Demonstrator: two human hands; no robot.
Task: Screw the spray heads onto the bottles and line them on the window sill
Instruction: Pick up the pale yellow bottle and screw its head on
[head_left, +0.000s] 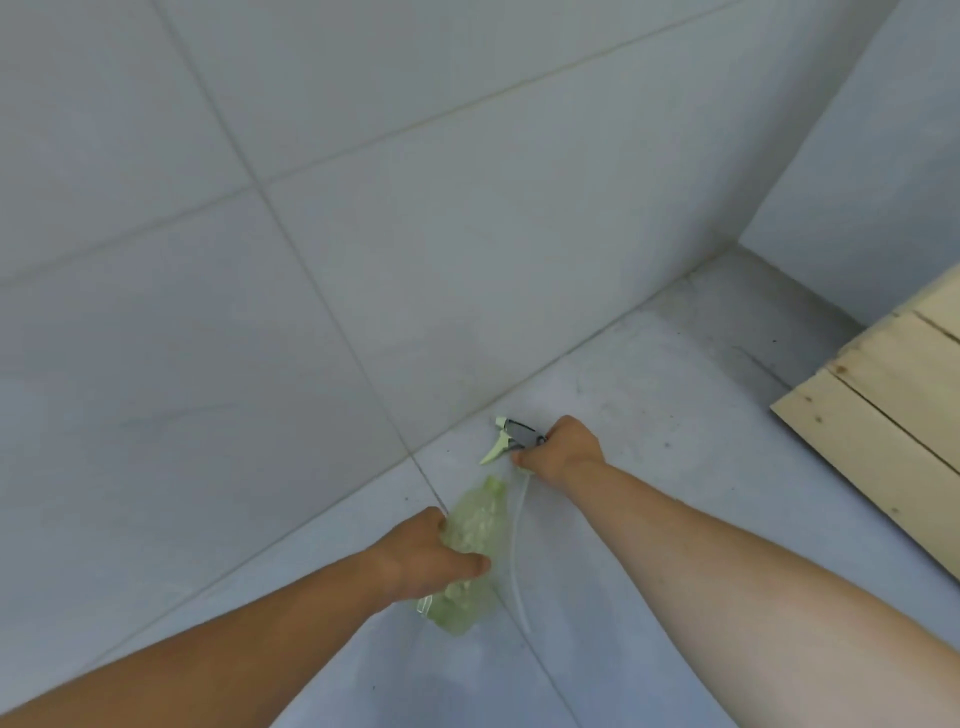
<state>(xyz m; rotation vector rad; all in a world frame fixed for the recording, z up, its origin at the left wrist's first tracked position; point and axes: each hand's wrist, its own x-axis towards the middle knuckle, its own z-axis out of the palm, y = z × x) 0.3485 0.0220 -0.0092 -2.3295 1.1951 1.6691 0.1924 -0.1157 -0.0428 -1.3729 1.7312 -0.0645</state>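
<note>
Gripping, left hand (423, 553): closed around green bottle (470, 558)
Right hand (558, 449): clamped on spray head (511, 436), apart from the bottle

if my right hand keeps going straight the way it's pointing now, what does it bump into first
Most likely the tiled wall. The right hand, gripping the spray head, points up and left across the floor, with nothing between nozzle and wall. Depth is unclear.

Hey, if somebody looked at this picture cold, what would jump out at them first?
Low in the middle, two bare arms meet over a pale tiled surface: the left hand grips a translucent green bottle, and the right hand holds a spray head above its open neck, tube dangling beside it. A pale wooden board juts in at the right edge.
</note>
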